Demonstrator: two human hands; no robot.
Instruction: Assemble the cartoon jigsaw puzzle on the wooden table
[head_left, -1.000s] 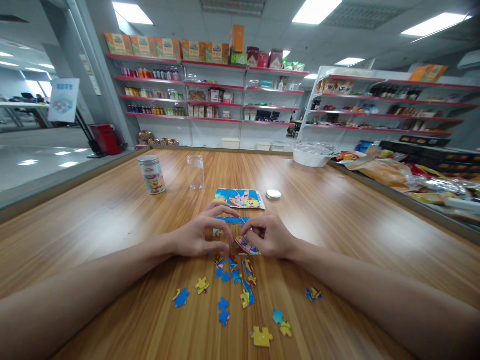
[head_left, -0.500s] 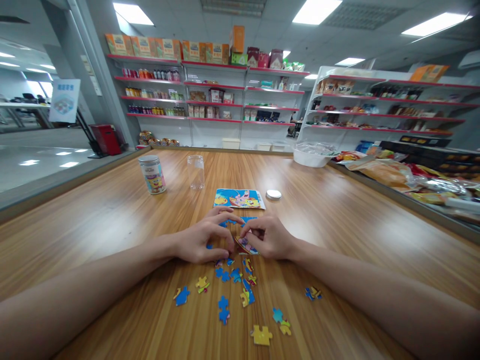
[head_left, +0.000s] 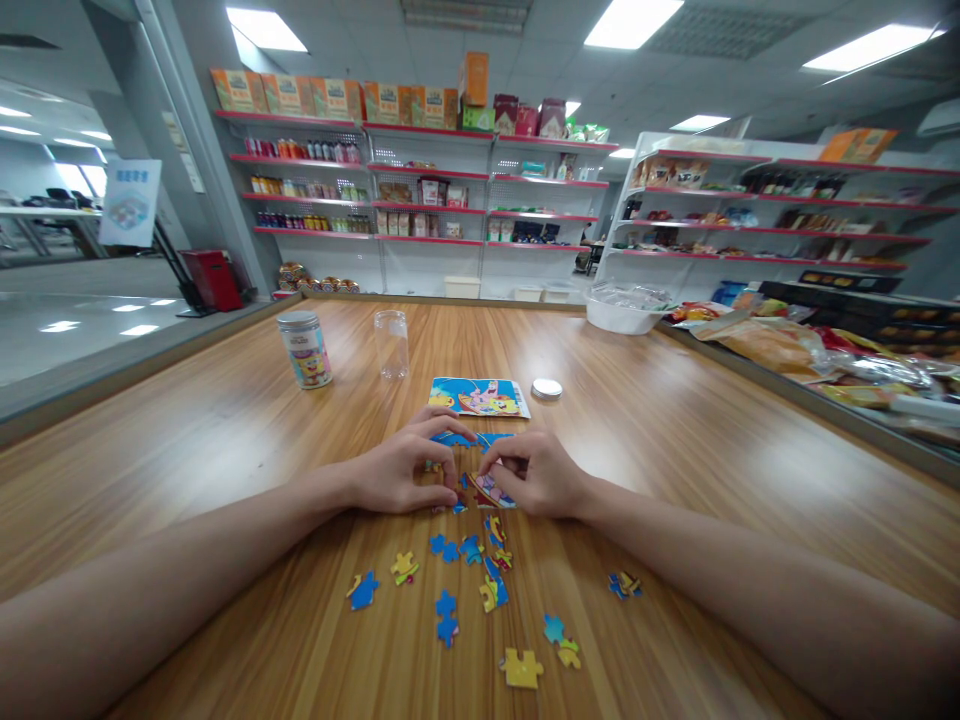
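Jigsaw assembly is under way on the wooden table [head_left: 675, 420]. The joined puzzle section [head_left: 480, 465] is taken as landmark; it lies flat in front of the reference picture card [head_left: 480, 397]. The left hand [head_left: 401, 475] is pressed on its left edge, fingers curled and close together over the pieces. The right hand [head_left: 536, 472] is set against its right edge, thumb and forefinger pinched narrow on what appears to be a coloured piece [head_left: 491, 490]; the exact grip is partly hidden. Loose pieces [head_left: 450, 575] are scattered nearer the person than the section. Beyond it stand a printed tin [head_left: 304, 348], a clear jar [head_left: 391, 343] and a lid [head_left: 547, 389]. Judged step: a piece is being seated. Alignment of tabs, then downward pressure, would be called for.
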